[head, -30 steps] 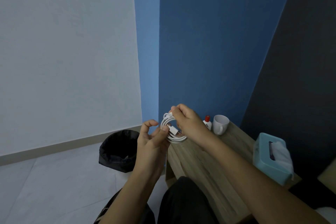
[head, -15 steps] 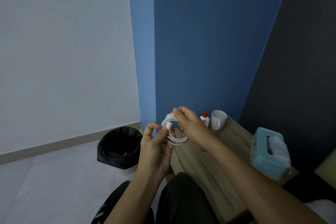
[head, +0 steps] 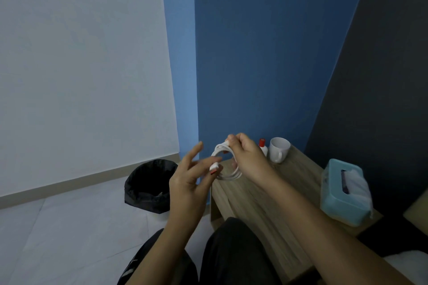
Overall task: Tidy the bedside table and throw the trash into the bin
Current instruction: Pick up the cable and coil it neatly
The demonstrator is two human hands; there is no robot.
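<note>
A coiled white charging cable (head: 228,174) hangs in the air above the near-left corner of the wooden bedside table (head: 261,199). My right hand (head: 249,157) pinches the top of the coil. My left hand (head: 190,183) holds the cable's white plug with the orange tip (head: 214,167) between thumb and fingers, its index finger stretched upward. A black-lined bin (head: 149,186) stands on the floor to the left of the table.
At the table's back stand a white mug (head: 278,152) and a small white bottle with a red cap (head: 262,147). A teal tissue box (head: 345,192) sits at the right edge. My dark-trousered knees (head: 231,250) are below, close to the table front.
My left hand has drawn the plug end leftward and slightly down, away from the coil. My right hand has lifted the coil a little. The view has tilted slightly.
</note>
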